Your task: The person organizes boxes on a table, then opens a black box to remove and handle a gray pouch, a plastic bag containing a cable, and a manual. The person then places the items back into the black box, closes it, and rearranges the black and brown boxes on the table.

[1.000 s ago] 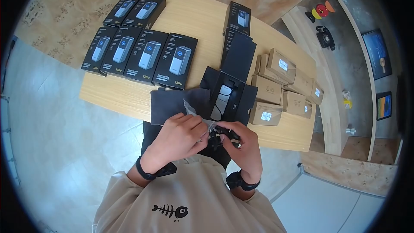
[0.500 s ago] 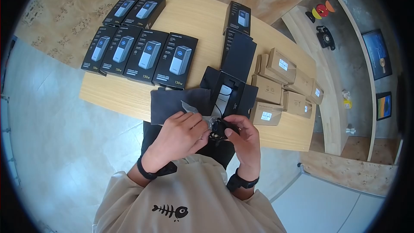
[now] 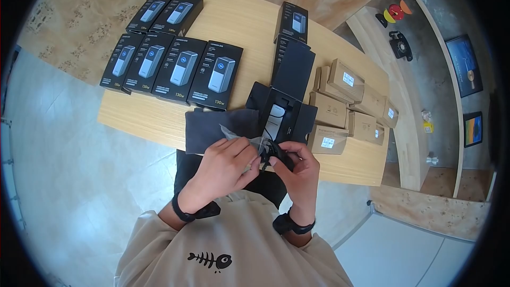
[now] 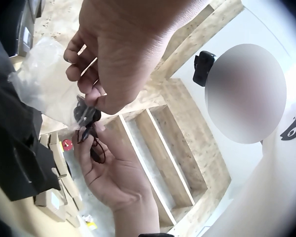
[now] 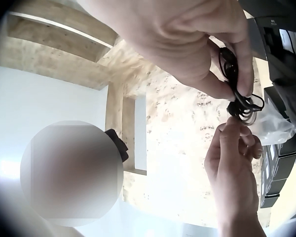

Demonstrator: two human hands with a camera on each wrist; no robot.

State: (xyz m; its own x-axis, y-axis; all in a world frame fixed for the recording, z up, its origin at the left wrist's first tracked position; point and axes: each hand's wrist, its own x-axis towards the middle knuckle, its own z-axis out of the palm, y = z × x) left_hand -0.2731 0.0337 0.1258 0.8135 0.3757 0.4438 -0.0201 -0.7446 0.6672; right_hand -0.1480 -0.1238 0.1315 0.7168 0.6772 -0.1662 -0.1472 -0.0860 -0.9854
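Observation:
In front of the person's waist, both hands meet at a coiled black cable [image 5: 231, 74]. The right hand [image 3: 302, 172] grips the coil between thumb and fingers. A clear plastic bag [image 4: 45, 81] is pinched by the left hand [image 3: 226, 166], its loose part spreading away from the fingers. One end of the cable bundle overlaps the bag's edge by the left fingertips in the left wrist view. Just beyond the hands stands an opened black box [image 3: 291, 107], its flaps out, with a pale grey device [image 3: 275, 118] inside. Left of the box lies a dark grey sheet [image 3: 204, 127].
Several black printed boxes [image 3: 180, 69] stand at the table's left, and another black box [image 3: 293, 24] is behind the opened one. Brown cartons [image 3: 329, 109] are piled on the right. The wooden table [image 3: 143, 119] ends near the person's waist; shelves [image 3: 441, 127] are beyond its right side.
My right hand has turned the black cable and brought it closer to my left fingers. The bag's loose end has shifted slightly left; my left hand stays almost in place.

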